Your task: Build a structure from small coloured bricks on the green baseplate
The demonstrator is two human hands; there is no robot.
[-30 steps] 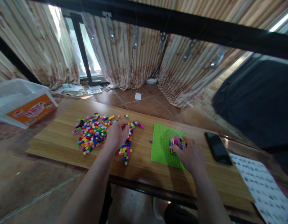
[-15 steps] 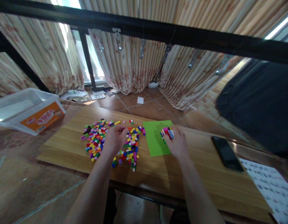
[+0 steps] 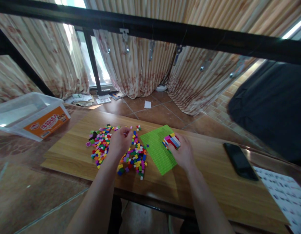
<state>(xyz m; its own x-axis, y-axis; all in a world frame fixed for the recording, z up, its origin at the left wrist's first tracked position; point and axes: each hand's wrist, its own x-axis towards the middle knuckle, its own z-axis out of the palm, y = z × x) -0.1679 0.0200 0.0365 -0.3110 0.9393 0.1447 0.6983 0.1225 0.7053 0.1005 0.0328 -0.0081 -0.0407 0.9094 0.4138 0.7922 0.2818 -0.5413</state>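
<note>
My right hand [image 3: 183, 151] is closed around a small built block of coloured bricks [image 3: 171, 141], with red, white, blue and yellow layers showing. That block sits over the green studded baseplate [image 3: 157, 156], which lies at an angle; whether the two are joined I cannot tell. Over the loose brick pile [image 3: 101, 144] hovers my left hand [image 3: 119, 141], its thumb and fingers drawn together in a pinch. What is between those fingertips, if anything, is too small to make out. Part of the pile is hidden beneath the left hand and forearm.
The wooden tabletop [image 3: 208, 182] carries a black phone [image 3: 240, 161] on the right, beside a printed sheet [image 3: 282, 195]. A clear plastic bin [image 3: 31, 112] with an orange label stands to the left. A dark bar [image 3: 150, 24] crosses above, before curtains.
The green baseplate has turned counterclockwise, its left corner shifting toward the pile. My right hand and the brick block have moved slightly left. My left hand stays over the pile.
</note>
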